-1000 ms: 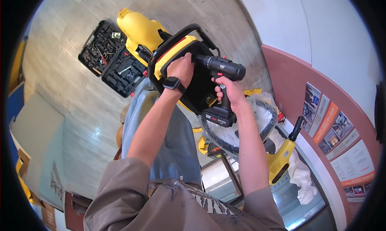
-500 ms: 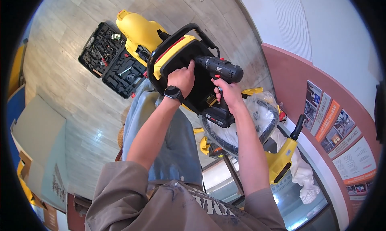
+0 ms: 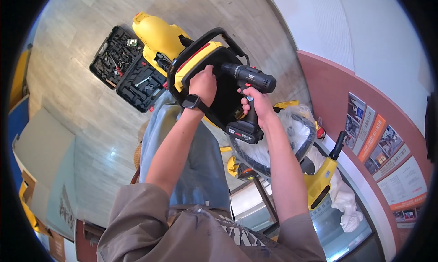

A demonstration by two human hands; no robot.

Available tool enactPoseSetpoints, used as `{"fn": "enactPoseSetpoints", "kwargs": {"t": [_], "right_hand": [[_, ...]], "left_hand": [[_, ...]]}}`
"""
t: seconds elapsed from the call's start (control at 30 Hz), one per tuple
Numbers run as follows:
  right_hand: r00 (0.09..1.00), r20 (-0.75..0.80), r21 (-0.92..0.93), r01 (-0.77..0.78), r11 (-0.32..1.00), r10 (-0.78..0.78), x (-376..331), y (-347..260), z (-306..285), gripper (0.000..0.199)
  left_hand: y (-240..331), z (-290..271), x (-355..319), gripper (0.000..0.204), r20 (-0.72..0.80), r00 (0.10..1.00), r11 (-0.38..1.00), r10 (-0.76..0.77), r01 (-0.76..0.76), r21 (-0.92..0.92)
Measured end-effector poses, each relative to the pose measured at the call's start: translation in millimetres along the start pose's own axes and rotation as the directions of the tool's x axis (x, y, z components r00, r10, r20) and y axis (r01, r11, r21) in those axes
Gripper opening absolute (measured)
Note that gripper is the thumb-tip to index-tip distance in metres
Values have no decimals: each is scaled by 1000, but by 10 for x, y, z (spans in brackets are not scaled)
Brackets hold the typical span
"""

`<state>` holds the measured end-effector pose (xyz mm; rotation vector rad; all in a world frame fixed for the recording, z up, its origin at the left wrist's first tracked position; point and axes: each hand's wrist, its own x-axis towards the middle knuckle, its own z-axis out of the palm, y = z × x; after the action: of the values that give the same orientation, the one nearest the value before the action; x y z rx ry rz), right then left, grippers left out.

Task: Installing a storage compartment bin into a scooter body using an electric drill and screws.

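My right hand wraps round the grip of a black cordless drill. Its battery foot points down toward me, and the chuck end reaches into the dark open hollow of a yellow and black machine. A black loop handle rises over that hollow. Inside its left part is my left hand, a black watch on the wrist. The left fingers are curled, their tips turned into the hollow, and whatever they may hold is hidden. The drill's tip is lost against the black interior.
On the floor at the left lies an opened black tool case with several hand tools. A plastic-wrapped dark ring sits right of the machine. A yellow tool with a black nozzle and white cloth lie lower right, near the reddish wall panel.
My left hand has drawn slightly left, away from the chuck, and its outstretched index finger has curled in. The drill's battery end has shifted a little left and up.
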<state>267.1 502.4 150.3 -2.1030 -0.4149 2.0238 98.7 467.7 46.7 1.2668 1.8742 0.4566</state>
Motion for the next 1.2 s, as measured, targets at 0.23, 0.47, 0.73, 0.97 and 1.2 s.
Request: {"fn": "enactPoseSetpoints", "kwargs": {"t": [0.23,0.47,0.73,0.97,1.2], "right_hand": [[985,117,130,-144,981,129,32,39,-135,31],[990,99,108,-114,988,103,-24,21,-147,30],[998,-49,-24,40,999,-41,-177,50,-93,21],[998,-7,-31,61,998,-61,-205,29,-114,24],[996,23,-92,85,992,-83,-168,36,-138,25]], "left_hand": [[94,-5,187,23,0,1000,1000,13,-13,-19],[99,48,217,19,33,999,1000,-3,2,19],[119,71,230,24,-5,997,996,-72,73,47],[136,70,245,25,-4,1000,995,-28,28,93],[209,21,227,21,49,998,989,-43,36,140]]}}
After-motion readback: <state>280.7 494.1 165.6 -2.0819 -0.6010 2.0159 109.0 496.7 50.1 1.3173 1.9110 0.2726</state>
